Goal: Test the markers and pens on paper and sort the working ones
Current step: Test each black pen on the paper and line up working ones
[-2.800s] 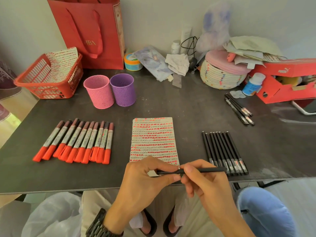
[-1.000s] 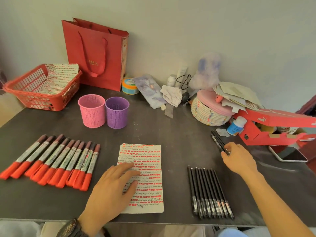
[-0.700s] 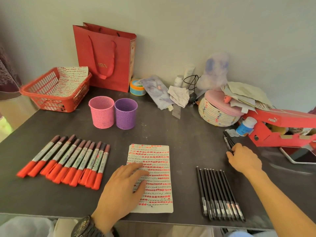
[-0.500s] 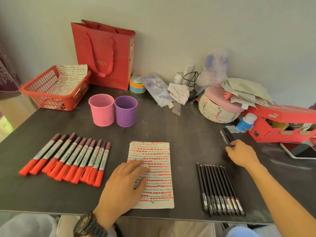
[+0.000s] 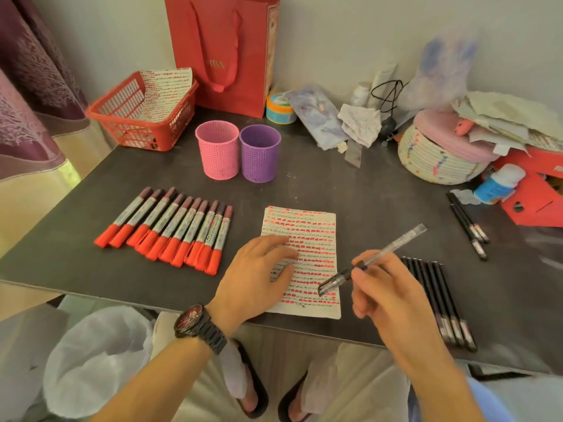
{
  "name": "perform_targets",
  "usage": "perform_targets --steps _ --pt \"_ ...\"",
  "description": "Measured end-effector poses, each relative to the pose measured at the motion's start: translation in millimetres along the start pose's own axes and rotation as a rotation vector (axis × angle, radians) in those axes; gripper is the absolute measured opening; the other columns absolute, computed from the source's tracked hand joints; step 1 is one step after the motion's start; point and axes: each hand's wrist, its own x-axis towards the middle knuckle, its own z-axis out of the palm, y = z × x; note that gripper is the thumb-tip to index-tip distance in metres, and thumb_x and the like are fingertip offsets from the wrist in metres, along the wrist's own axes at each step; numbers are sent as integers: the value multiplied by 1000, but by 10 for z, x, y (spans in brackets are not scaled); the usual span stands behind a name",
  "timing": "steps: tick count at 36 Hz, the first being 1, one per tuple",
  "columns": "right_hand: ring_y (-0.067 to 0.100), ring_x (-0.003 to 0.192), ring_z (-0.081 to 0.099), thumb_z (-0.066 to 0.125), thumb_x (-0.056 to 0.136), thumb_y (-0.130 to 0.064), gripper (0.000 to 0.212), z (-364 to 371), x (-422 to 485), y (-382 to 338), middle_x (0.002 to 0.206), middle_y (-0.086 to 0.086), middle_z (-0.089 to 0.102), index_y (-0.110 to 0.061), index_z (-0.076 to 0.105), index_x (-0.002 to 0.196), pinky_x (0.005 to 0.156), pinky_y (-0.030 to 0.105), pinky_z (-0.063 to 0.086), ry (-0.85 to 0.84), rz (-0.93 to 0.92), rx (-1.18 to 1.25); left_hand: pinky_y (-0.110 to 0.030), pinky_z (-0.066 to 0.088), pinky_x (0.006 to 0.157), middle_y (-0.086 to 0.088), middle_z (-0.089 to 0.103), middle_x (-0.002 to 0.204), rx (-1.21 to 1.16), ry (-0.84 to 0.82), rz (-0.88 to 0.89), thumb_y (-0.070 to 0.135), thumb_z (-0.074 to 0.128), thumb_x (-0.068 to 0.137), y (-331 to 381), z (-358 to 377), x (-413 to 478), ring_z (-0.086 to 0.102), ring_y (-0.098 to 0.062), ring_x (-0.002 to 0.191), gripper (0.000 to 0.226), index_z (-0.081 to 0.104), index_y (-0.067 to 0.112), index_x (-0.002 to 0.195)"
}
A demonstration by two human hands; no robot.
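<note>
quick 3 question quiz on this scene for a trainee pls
1. True or false: the left hand lies flat on the paper.
2. The right hand holds: A a red marker, B a pen, C a basket.
3. Fill in: the pink cup stands to the ___ of the purple cup.
Key: 1 true; 2 B; 3 left.
</note>
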Motion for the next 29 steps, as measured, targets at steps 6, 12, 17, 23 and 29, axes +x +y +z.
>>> perform_targets --steps 6,12,17,23,29 --pt "21 54 50 77 78 -39 34 354 -352 337 72 8 62 -21 70 106 53 29 44 -38 79 94 -32 41 106 8 62 128 -130 110 24 28 56 102 209 -109 -213 52 -13 124 24 68 20 121" --pt "21 59 58 86 72 -49 49 358 -624 490 82 11 70 -19 69 107 54 29 49 -12 112 200 -31 46 95 13 63 116 -223 -3 97 41 40 105 560 -160 -715 56 -12 112 36 63 22 125" --pt "19 55 51 74 79 -63 43 373 -751 532 61 8 56 -24 71 100 49 32 41 53 97 66 -38 49 75 10 61 95 -145 -159 92 43 33 106 659 -51 -966 54 -14 86 41 66 19 107" --pt "4 50 49 59 93 -46 19 396 -768 596 59 -15 58 -31 69 87 43 18 41 97 52 -220 -28 47 69 21 56 78 -227 -248 -70 56 27 101 654 81 -1070 54 -1 75 34 50 33 92" --pt "6 53 54 58 92 -48 24 327 -777 619 67 -5 65 -31 70 82 47 18 45 61 81 -208 -35 42 55 9 46 50 -209 -234 -125 65 22 97 693 168 -1106 46 -13 51 55 40 27 62"
